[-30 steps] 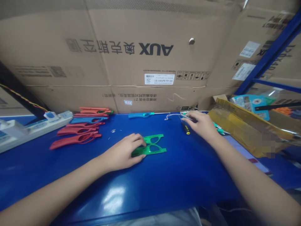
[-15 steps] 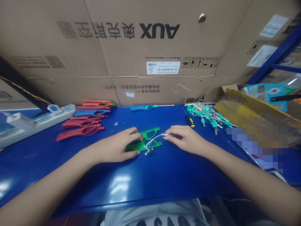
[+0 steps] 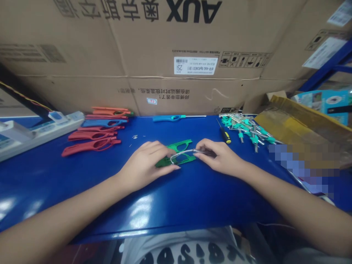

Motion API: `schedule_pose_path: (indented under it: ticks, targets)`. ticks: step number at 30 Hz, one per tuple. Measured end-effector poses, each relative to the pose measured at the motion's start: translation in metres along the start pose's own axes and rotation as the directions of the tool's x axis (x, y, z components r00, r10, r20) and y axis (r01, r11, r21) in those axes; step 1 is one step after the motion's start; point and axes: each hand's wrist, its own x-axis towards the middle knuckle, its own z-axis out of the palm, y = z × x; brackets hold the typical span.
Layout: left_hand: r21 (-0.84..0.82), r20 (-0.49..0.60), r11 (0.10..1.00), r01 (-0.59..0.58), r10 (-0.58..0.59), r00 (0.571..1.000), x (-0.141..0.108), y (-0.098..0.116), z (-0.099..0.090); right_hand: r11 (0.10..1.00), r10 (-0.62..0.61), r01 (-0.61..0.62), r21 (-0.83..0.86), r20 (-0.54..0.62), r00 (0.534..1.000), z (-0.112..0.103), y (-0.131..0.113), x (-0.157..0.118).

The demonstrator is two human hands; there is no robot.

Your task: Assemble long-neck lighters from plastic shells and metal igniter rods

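Head view shows me the right grip (image 3: 220,157) closed above the bench (image 3: 176,205), thumb and fingers pinching a dark rod (image 3: 208,152). From this rod a pale wire (image 3: 183,151) goes toward the left grip (image 3: 145,159). The left grip is curved, half open, over two green shells (image 3: 189,159); whether it pinches them, or the wire end, I cannot tell. The shells stick out from its fingers, toward the right grip. One second ago the right grip was at the pile (image 3: 254,139), which now lies beyond it on the right; now it is just beside the shells. I judge this brings rod and shells within reach of both grips, though the rod itself is outside the shells. Just beyond the right grip lies a screwdriver (image 3: 227,137); beyond the left grip, red handles (image 3: 90,147).
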Motion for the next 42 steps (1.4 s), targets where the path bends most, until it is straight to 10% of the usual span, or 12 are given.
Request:
schedule_pose_path:
  ticks: [11, 22, 30, 42]
  targets:
    - [-0.052, -0.036, 0.998, 0.023, -0.025, 0.999, -0.004, 0.002, 0.011, 0.999, -0.027, 0.027, -0.042, -0.008, 1.000, -0.002, 0.002, 0.002]
    - [-0.080, -0.203, 0.994, -0.077, 0.059, 0.977, -0.003, 0.007, 0.004, 0.989, -0.141, 0.148, -0.014, 0.216, 0.966, -0.008, 0.006, 0.002]
    - [-0.159, -0.068, 0.976, 0.147, -0.159, 0.985, 0.001, -0.001, 0.001, 0.997, -0.077, 0.079, 0.001, 0.248, 0.966, -0.013, 0.003, 0.000]
    - [-0.142, 0.036, 0.981, 0.132, -0.128, 0.991, 0.000, -0.006, 0.007, 0.978, -0.140, 0.172, -0.119, 0.238, 0.961, -0.019, 0.013, 0.003]
